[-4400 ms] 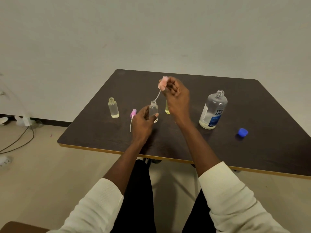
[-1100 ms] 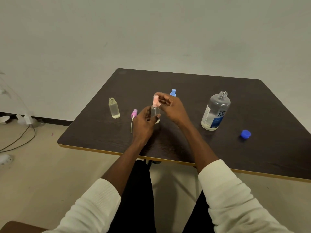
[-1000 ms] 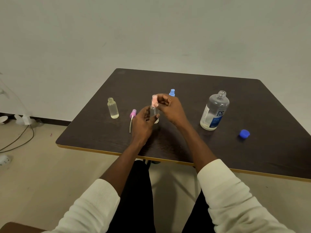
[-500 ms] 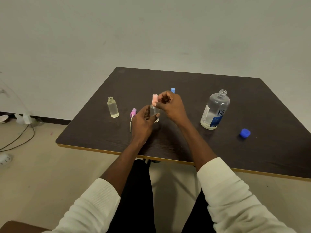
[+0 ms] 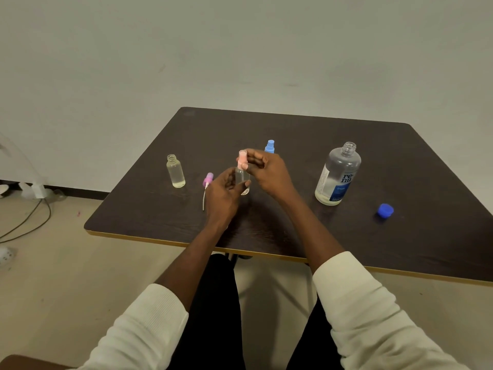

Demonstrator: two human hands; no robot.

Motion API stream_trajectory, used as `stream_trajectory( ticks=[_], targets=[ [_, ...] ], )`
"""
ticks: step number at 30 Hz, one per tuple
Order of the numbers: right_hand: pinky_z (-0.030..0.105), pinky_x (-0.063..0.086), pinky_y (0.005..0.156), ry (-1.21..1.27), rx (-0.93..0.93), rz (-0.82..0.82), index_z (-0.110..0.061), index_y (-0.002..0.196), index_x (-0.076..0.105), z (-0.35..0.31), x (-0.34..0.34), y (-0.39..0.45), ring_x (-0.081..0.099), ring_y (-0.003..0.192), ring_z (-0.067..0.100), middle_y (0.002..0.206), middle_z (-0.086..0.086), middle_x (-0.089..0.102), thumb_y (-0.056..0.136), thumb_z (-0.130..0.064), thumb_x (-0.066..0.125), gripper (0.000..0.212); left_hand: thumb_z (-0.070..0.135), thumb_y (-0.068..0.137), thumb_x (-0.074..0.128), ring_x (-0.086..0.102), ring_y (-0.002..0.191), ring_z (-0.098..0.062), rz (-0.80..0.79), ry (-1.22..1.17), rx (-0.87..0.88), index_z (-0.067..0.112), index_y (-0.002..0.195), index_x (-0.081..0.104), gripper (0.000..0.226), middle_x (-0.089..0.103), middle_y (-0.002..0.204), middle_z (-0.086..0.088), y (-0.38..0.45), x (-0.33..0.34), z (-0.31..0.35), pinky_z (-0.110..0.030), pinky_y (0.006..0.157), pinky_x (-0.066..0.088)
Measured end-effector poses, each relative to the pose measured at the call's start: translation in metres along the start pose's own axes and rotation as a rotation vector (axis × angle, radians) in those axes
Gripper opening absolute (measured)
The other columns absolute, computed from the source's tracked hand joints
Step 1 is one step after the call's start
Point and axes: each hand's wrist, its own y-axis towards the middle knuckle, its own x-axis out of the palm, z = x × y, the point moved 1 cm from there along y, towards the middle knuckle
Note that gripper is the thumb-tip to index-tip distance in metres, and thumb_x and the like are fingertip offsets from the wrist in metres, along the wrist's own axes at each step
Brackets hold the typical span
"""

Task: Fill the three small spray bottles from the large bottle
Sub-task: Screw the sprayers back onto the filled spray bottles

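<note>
My left hand [image 5: 222, 193] grips a small clear spray bottle [image 5: 242, 180] standing on the dark table [image 5: 293, 134]. My right hand [image 5: 266, 170] pinches the pale pink spray top [image 5: 242, 160] seated on that bottle's neck. Behind my right hand a second small bottle shows only its blue spray top [image 5: 269, 146]. A third small bottle [image 5: 175, 171] stands uncapped at the left, holding clear liquid. Its purple spray top [image 5: 207, 180] with a dip tube lies flat beside my left hand. The large clear bottle [image 5: 337, 174] with a blue label stands uncapped at the right.
The large bottle's blue cap [image 5: 385, 210] lies on the table at the right. The near table edge [image 5: 160, 240] has a yellow trim. Cables [image 5: 29, 222] and white items lie on the floor at the left. My dark-trousered legs are below the table.
Since 4.4 s ago my right hand lowered the pink spray top with its tube into the bottle held by my left hand. Over the last second my fingers shifted slightly on the top.
</note>
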Motion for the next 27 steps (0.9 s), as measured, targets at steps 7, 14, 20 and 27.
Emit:
stream_trajectory(
  ticks=[7, 14, 20, 27],
  targets=[
    [0.007, 0.049, 0.082, -0.073, -0.045, 0.117, -0.009, 0.114, 0.071, 0.001, 0.006, -0.003, 0.065, 0.086, -0.012, 0.096, -0.008, 0.071, 0.086, -0.007, 0.071, 0.028, 0.025, 0.090, 0.074, 0.069, 0.090, -0.001, 0.007, 0.092, 0.048, 0.019, 0.102, 0.074, 0.013, 0.077, 0.090, 0.009, 0.002, 0.000, 0.000, -0.058, 0.114, 0.032],
    [0.012, 0.051, 0.087, -0.044, -0.011, 0.122, -0.010, 0.119, 0.069, 0.001, 0.007, -0.010, 0.065, 0.089, -0.010, 0.099, -0.010, 0.070, 0.087, -0.009, 0.071, 0.032, 0.026, 0.091, 0.072, 0.069, 0.097, -0.002, 0.004, 0.112, 0.036, 0.019, 0.107, 0.074, 0.018, 0.077, 0.094, 0.011, -0.001, 0.000, 0.002, -0.056, 0.119, 0.026],
    [0.026, 0.053, 0.093, 0.028, 0.015, 0.289, -0.003, 0.121, 0.066, -0.004, 0.008, -0.020, 0.067, 0.103, 0.012, 0.112, 0.007, 0.071, 0.086, -0.008, 0.073, 0.036, 0.017, 0.084, 0.081, 0.059, 0.127, -0.017, 0.103, 0.004, -0.073, 0.003, 0.141, 0.053, 0.065, 0.061, 0.139, -0.011, -0.010, -0.005, 0.013, -0.001, 0.093, 0.042],
    [0.011, 0.050, 0.072, -0.159, -0.299, 0.334, -0.008, 0.094, 0.071, -0.028, 0.040, -0.031, 0.064, 0.080, 0.002, 0.088, -0.001, 0.070, 0.087, -0.005, 0.067, 0.008, 0.014, 0.093, 0.069, 0.063, 0.085, 0.002, 0.471, 0.044, 0.188, 0.013, 0.105, 0.066, 0.013, 0.065, 0.092, 0.010, -0.026, -0.063, 0.013, -0.012, 0.075, 0.051]
  ],
)
